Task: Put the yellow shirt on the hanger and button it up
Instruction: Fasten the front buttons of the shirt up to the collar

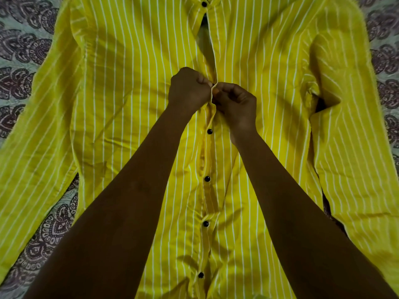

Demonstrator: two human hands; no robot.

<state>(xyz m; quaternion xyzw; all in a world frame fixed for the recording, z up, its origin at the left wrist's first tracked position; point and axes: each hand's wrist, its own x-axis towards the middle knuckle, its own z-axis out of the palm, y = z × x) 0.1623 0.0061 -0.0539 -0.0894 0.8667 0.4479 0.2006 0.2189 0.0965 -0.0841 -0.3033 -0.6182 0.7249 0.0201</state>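
Observation:
The yellow shirt (133,87) with thin white stripes lies flat, front up, sleeves spread to both sides. Several black buttons (207,179) are fastened along the lower placket, and one at the collar (204,4) is also fastened. Between the collar and my hands the placket gapes open. My left hand (187,89) pinches the left edge of the placket at mid-chest. My right hand (236,104) pinches the right edge against it, with a dark button just showing between the fingertips. No hanger shows; the collar is cut off by the top edge.
The shirt lies on a bedspread (23,50) with a grey and maroon paisley print, visible at the left and right edges. The right sleeve (349,130) is folded over beside the body.

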